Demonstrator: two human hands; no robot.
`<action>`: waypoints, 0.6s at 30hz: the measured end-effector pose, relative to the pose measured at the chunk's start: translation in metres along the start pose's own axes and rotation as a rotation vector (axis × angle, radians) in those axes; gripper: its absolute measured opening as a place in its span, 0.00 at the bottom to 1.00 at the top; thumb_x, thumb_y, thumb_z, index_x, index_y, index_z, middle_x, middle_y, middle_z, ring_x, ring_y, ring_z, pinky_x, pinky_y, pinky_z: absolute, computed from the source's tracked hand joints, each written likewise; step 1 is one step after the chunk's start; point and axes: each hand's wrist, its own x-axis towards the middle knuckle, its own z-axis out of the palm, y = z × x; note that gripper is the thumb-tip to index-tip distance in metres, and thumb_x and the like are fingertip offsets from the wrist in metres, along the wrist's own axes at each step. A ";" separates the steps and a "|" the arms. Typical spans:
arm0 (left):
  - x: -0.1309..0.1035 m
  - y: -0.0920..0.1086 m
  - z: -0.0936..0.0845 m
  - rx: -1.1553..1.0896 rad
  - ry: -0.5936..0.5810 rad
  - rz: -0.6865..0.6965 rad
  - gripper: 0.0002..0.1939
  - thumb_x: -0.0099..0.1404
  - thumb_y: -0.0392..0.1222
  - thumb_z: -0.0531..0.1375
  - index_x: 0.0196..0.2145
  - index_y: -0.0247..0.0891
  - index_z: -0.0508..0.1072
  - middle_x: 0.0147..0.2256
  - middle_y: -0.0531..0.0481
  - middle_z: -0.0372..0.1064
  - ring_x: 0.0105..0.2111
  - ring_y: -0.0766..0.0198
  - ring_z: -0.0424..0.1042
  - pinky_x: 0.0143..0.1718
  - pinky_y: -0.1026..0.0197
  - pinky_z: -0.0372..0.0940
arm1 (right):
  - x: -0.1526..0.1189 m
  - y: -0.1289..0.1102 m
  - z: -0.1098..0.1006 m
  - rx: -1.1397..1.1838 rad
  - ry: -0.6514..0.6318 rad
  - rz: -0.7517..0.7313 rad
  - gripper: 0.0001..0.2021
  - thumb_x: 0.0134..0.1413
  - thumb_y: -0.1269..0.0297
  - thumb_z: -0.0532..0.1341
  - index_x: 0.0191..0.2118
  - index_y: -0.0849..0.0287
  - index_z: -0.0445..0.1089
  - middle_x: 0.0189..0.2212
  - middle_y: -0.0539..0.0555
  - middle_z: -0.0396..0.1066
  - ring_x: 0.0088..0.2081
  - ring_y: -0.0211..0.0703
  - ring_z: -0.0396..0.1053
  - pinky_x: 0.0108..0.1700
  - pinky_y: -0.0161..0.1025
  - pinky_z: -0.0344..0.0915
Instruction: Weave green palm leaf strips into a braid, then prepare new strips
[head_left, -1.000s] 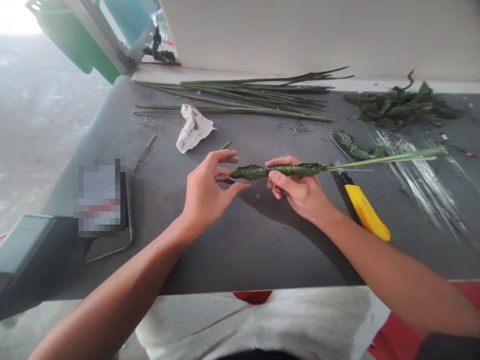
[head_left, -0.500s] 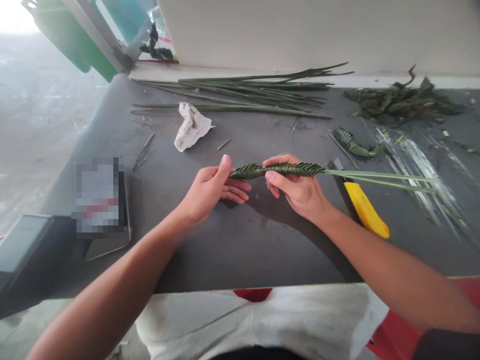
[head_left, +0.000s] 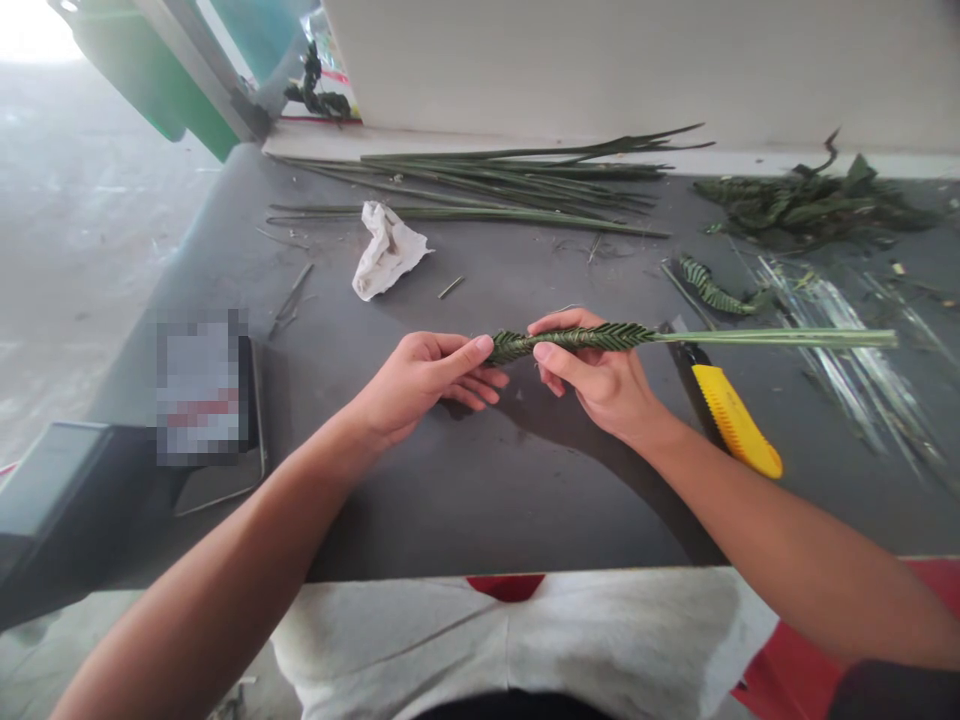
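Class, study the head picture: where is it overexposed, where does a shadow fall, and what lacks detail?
Head view: glare whites out the top-left corner; head view: a soft shadow lies on the grey table below the right hand; head view: coarse pixel blocks hide part of the phone-like object, and the clear strips show as bright streaks.

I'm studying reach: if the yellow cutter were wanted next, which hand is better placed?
Likely the right hand: the yellow cutter lies close by it; the left hand is farther off. Both hold the braided greenery.
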 end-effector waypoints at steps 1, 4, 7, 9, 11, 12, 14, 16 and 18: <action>0.000 0.000 -0.001 0.013 -0.026 -0.006 0.19 0.64 0.55 0.67 0.36 0.32 0.80 0.35 0.43 0.81 0.28 0.67 0.79 0.30 0.69 0.72 | 0.000 0.000 0.000 0.010 0.004 -0.003 0.10 0.57 0.61 0.70 0.43 0.57 0.75 0.22 0.46 0.70 0.22 0.34 0.65 0.23 0.34 0.63; 0.000 0.001 -0.005 0.051 -0.134 -0.027 0.18 0.64 0.54 0.67 0.34 0.32 0.80 0.34 0.44 0.81 0.30 0.67 0.79 0.32 0.69 0.73 | 0.001 0.001 0.000 0.064 0.007 -0.018 0.11 0.56 0.62 0.71 0.43 0.57 0.75 0.24 0.46 0.70 0.23 0.33 0.66 0.23 0.33 0.63; 0.000 0.001 -0.006 0.075 -0.203 -0.041 0.17 0.64 0.52 0.68 0.35 0.32 0.81 0.36 0.43 0.82 0.32 0.66 0.80 0.35 0.69 0.74 | 0.002 0.001 0.000 0.113 -0.024 -0.019 0.11 0.55 0.63 0.71 0.43 0.56 0.75 0.27 0.47 0.71 0.23 0.32 0.66 0.22 0.32 0.64; 0.001 0.001 -0.006 0.086 -0.211 -0.040 0.16 0.65 0.51 0.67 0.37 0.32 0.81 0.37 0.43 0.82 0.33 0.66 0.80 0.36 0.69 0.74 | 0.002 0.000 0.000 0.118 -0.046 -0.020 0.11 0.54 0.63 0.72 0.42 0.57 0.75 0.27 0.47 0.70 0.23 0.32 0.66 0.22 0.32 0.64; 0.001 0.001 -0.006 0.088 -0.204 -0.033 0.16 0.66 0.52 0.66 0.38 0.33 0.80 0.38 0.43 0.82 0.33 0.66 0.80 0.36 0.69 0.74 | 0.002 -0.001 -0.001 0.105 -0.059 -0.018 0.11 0.53 0.63 0.72 0.41 0.57 0.74 0.26 0.47 0.70 0.23 0.32 0.67 0.21 0.31 0.64; 0.002 0.001 -0.006 0.089 -0.199 -0.029 0.17 0.66 0.52 0.66 0.38 0.32 0.80 0.38 0.43 0.82 0.33 0.67 0.80 0.36 0.69 0.74 | 0.002 -0.002 -0.001 0.094 -0.063 -0.016 0.11 0.53 0.63 0.72 0.41 0.57 0.74 0.26 0.46 0.70 0.23 0.32 0.67 0.22 0.31 0.64; 0.002 0.000 -0.007 0.099 -0.199 -0.017 0.17 0.67 0.52 0.65 0.38 0.32 0.80 0.38 0.43 0.82 0.33 0.67 0.80 0.36 0.69 0.74 | 0.002 -0.003 -0.002 0.079 -0.072 -0.014 0.11 0.53 0.63 0.73 0.40 0.58 0.74 0.25 0.46 0.70 0.22 0.31 0.66 0.21 0.31 0.64; 0.002 -0.001 -0.007 0.118 -0.208 -0.002 0.17 0.67 0.52 0.65 0.37 0.32 0.80 0.37 0.43 0.82 0.33 0.66 0.80 0.35 0.68 0.75 | 0.002 -0.002 -0.002 0.074 -0.076 -0.020 0.11 0.52 0.63 0.73 0.40 0.58 0.75 0.25 0.46 0.70 0.21 0.31 0.66 0.21 0.31 0.64; 0.002 -0.002 -0.007 0.127 -0.210 0.010 0.18 0.67 0.52 0.65 0.37 0.31 0.80 0.37 0.43 0.82 0.32 0.66 0.80 0.35 0.68 0.75 | 0.002 -0.002 -0.002 0.077 -0.076 -0.030 0.11 0.53 0.63 0.73 0.40 0.58 0.75 0.24 0.46 0.70 0.21 0.31 0.66 0.21 0.31 0.64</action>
